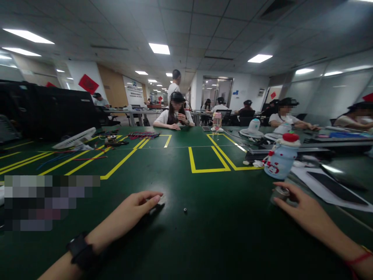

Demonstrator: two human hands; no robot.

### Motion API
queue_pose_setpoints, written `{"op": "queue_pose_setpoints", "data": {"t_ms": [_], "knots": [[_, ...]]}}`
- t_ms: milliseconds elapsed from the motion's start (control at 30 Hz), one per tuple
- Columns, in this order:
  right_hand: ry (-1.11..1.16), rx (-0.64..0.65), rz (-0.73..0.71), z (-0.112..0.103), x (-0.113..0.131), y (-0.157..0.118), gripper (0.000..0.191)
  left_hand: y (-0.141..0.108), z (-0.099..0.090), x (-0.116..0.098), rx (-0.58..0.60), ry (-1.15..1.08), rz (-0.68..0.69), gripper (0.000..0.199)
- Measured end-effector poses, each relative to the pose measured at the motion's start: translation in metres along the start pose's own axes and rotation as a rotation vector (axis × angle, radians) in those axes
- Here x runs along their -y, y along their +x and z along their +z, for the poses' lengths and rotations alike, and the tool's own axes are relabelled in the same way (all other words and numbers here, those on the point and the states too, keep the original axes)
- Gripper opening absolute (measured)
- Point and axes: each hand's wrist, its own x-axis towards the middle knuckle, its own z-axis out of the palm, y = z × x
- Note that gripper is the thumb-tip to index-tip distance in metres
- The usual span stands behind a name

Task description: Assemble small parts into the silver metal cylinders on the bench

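Note:
My left hand is low over the green table, thumb and fingers closed together. A small pale piece shows at its fingertips, too blurred to name. On the right, my right hand has thumb and fingers around a small silvery metal cylinder, which is at the table surface. Between the two hands lies a tiny round metal part with a dark centre, touched by neither.
A light-blue bottle with a red top stands just beyond my right hand. Beside it lie white paper and a dark phone-like slab. Yellow tape marks the green table. Wires and a white fan lie left; a person sits opposite.

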Motion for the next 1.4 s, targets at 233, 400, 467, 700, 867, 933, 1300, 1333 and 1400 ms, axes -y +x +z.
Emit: {"op": "queue_pose_setpoints", "data": {"t_ms": [233,400,467,700,867,933,1300,1333,1400], "knots": [[-0.172,-0.29,-0.424,0.018,0.077,-0.017,0.058,0.004,0.011,0.001,-0.049,0.028,0.025,0.046],[0.067,0.2,-0.691,0.062,0.188,-0.035,0.031,0.002,0.011,0.007,-0.097,0.081,0.036,0.042],[0.119,0.273,-0.702,0.078,0.212,-0.037,0.022,0.002,0.01,0.011,-0.103,0.094,0.047,0.041],[0.051,0.13,-0.613,0.039,0.171,-0.016,0.018,-0.001,0.007,0.009,-0.079,0.083,0.062,0.039],[-0.267,-0.222,-0.308,-0.024,0.061,0.01,0.031,-0.001,0.007,0.002,-0.058,0.072,0.059,0.04],[-0.305,-0.127,-0.112,-0.036,0.026,0.015,0.035,0.0,0.008,0.0,-0.057,0.07,0.044,0.041],[-0.098,0.03,0.052,-0.046,0.026,0.014,0.036,-0.003,0.01,-0.002,-0.044,0.055,0.033,0.039],[-0.095,0.035,0.043,-0.047,0.028,0.013,0.036,-0.003,0.01,-0.002,-0.048,0.05,0.034,0.039],[-0.086,0.038,0.004,-0.047,0.028,0.011,0.036,-0.002,0.01,-0.002,-0.05,0.038,0.03,0.039]]}}
